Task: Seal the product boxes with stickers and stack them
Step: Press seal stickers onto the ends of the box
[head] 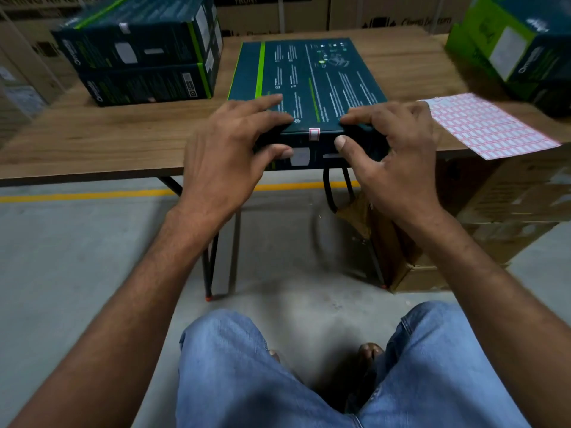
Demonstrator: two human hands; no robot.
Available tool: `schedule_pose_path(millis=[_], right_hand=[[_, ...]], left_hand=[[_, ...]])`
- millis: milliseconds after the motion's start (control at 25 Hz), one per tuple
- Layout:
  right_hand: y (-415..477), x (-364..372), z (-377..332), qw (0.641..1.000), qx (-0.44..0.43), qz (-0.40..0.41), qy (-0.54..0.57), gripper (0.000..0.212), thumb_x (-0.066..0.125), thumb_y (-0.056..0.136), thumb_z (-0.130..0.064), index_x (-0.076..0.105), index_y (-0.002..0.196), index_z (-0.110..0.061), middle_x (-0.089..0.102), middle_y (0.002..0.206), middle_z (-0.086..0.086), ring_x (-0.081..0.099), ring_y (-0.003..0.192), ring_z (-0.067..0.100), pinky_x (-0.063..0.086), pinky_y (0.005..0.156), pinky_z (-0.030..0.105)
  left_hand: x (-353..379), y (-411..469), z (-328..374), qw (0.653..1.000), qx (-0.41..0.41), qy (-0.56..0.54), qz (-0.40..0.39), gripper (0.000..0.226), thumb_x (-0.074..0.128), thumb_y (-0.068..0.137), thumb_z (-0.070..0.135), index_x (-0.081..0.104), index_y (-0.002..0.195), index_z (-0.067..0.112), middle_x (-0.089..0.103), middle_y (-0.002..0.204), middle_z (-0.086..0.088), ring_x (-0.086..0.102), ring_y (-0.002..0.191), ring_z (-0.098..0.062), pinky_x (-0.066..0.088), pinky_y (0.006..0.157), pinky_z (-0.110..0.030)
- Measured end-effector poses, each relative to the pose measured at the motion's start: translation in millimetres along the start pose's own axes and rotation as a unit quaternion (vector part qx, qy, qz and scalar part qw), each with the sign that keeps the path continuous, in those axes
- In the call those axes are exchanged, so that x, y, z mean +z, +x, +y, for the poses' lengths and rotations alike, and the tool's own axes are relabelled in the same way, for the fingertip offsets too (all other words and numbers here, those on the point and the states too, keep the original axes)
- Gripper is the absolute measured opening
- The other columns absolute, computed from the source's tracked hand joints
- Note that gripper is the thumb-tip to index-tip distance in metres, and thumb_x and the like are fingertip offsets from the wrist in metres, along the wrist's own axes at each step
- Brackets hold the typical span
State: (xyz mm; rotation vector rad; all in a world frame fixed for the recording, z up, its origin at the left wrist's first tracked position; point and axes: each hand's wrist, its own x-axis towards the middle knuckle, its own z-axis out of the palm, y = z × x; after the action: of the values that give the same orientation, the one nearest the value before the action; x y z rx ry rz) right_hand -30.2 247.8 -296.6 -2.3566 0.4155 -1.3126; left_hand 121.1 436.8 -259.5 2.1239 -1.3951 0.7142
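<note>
The left hand (228, 143) and right hand (389, 149) each hold the box's (309, 75) near edge in their grip, likely pressing its sticker (314, 134) flat.

Dark box (309, 78) held by left hand (228, 146) and right hand (395, 159), sticker (314, 134) on seam

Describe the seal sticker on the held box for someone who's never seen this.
On the wooden table, the left hand and right hand grip a flat box at the near edge. Between the thumbs, a small pink-bordered white sticker folds over its top front edge, alone, unlike the full sticker sheet at right.
</note>
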Motion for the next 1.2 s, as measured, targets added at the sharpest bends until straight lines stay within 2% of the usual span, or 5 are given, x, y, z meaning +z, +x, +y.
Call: schedule_pose_path(millis=[480, 640, 840, 1040, 1200], right_hand=[[27, 10, -1, 0.981, -0.179, -0.071, -0.036, 0.020, 0.066, 0.102, -0.039, 0.077, 0.118, -0.035, 0.070, 0.123, -0.019, 0.059, 0.107, 0.024, 0.039, 0.093, 0.046], [30, -3, 4, 0.984, -0.129, -0.125, -0.010, 0.033, 0.070, 0.096, -0.032, 0.072, 0.129, -0.031, 0.066, 0.130, -0.021, 0.058, 0.112, 0.018, 0.047, 0.094, 0.057], [25, 9, -10, 0.992, -0.110, -0.067, 0.004, 0.027, 0.072, 0.093, -0.047, 0.079, 0.115, -0.031, 0.070, 0.117, -0.021, 0.060, 0.106, 0.019, 0.049, 0.088, 0.051], [34, 0, -3, 0.977, -0.137, -0.158, -0.036, 0.034, 0.070, 0.094, -0.035, 0.072, 0.128, -0.036, 0.066, 0.128, -0.023, 0.046, 0.109, 0.009, 0.036, 0.088, 0.038], [32, -3, -1, 0.990, -0.081, -0.110, 0.036, 0.031, 0.077, 0.090, -0.034, 0.078, 0.120, -0.025, 0.073, 0.124, -0.014, 0.063, 0.108, 0.009, 0.051, 0.095, 0.039]], left_hand=[[13, -11, -14, 0.987, -0.038, -0.150, 0.052, 0.042, 0.085, 0.085, 0.029, 0.077, 0.125, 0.022, 0.073, 0.129, 0.008, 0.066, 0.125, -0.008, 0.053, 0.107, -0.037], [13, -12, -14, 0.981, -0.056, -0.175, 0.062, 0.041, 0.085, 0.084, 0.032, 0.078, 0.123, 0.022, 0.073, 0.127, 0.010, 0.066, 0.124, -0.004, 0.052, 0.108, -0.032], [17, -12, -11, 0.975, -0.078, -0.192, 0.086, 0.038, 0.087, 0.084, 0.035, 0.080, 0.117, 0.018, 0.075, 0.122, 0.007, 0.069, 0.119, -0.003, 0.055, 0.105, -0.035], [14, -10, -12, 0.973, -0.082, -0.201, 0.074, 0.039, 0.087, 0.082, 0.033, 0.080, 0.117, 0.019, 0.075, 0.121, 0.008, 0.069, 0.118, -0.003, 0.056, 0.105, -0.035], [14, -11, -11, 0.972, -0.081, -0.208, 0.073, 0.040, 0.088, 0.082, 0.032, 0.079, 0.119, 0.018, 0.075, 0.123, 0.007, 0.069, 0.120, -0.004, 0.055, 0.106, -0.037]])
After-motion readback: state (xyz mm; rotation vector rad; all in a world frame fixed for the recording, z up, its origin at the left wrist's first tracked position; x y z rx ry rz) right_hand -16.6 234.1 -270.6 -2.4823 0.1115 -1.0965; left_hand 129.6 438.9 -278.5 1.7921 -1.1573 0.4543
